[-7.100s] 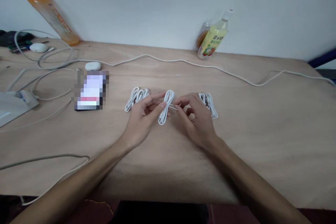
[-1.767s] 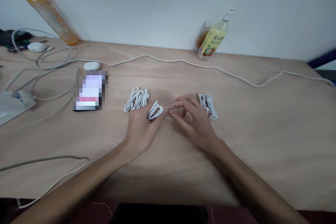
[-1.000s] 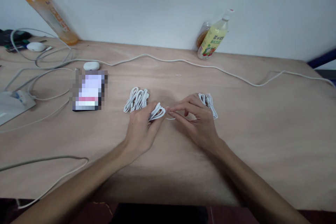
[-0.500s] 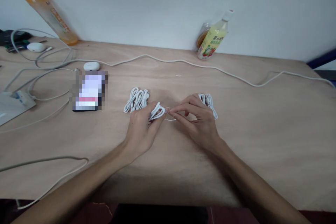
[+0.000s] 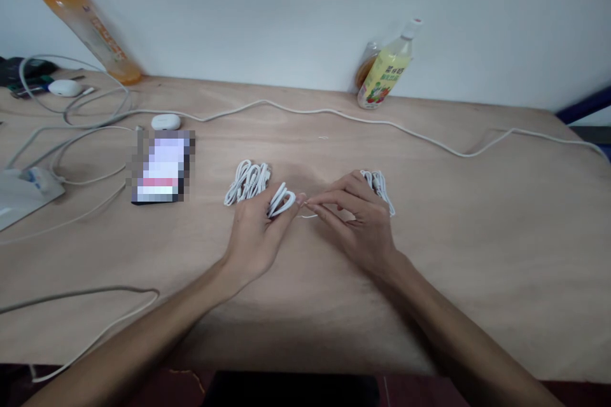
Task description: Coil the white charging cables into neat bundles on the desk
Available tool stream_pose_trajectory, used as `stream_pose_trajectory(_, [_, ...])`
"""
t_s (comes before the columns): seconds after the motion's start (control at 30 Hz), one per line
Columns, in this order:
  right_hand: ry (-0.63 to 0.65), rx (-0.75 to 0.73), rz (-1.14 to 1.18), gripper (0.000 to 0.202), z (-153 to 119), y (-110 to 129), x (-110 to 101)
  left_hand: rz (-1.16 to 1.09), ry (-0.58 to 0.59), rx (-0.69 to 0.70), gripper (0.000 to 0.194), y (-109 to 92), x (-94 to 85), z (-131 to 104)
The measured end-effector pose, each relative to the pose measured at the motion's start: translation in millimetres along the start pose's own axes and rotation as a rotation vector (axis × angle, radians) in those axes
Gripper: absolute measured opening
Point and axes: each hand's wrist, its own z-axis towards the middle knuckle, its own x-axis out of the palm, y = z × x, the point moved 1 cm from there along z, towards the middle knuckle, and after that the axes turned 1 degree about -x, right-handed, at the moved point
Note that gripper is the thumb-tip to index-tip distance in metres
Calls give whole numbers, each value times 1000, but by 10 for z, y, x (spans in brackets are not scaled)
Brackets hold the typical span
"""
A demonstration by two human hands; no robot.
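Note:
A coiled white cable [image 5: 282,201] is gripped in my left hand [image 5: 252,229], its loops standing up between thumb and fingers. My right hand [image 5: 365,219] is closed in a pinch, its thumb and fingertips meeting the left fingertips. At that pinch shows the end of a thin white tie [image 5: 306,203], too small to make out well. Just below, a fine white strand [image 5: 309,216] shows between the hands; whether it belongs to the tie I cannot tell. Behind my left hand lie several bundled white cables [image 5: 248,179]. Another white cable bundle [image 5: 380,191] lies partly hidden beyond my right hand.
A phone [image 5: 162,168] and a white earbud case [image 5: 165,121] lie at left, among loose cables. Along the wall stand an orange drink bottle [image 5: 90,32] and a yellow bottle [image 5: 386,73]. One long white cable [image 5: 305,111] crosses the table's back. A small white loop [image 5: 323,137] lies mid-table.
The coiled cable in my left hand has tilted slightly and shifted a little left. Both hands stay almost in place, fingertips still together.

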Motion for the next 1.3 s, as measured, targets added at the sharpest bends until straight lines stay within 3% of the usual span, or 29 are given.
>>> stream_pose_trajectory(0.67, [83,165,96,8,9,2,-6,-4,-6,4,30,10,2,9])
stream_pose_trajectory(1.3, [111,171,137,10,1,4,3,6,18,25,33,-2,-7,7])
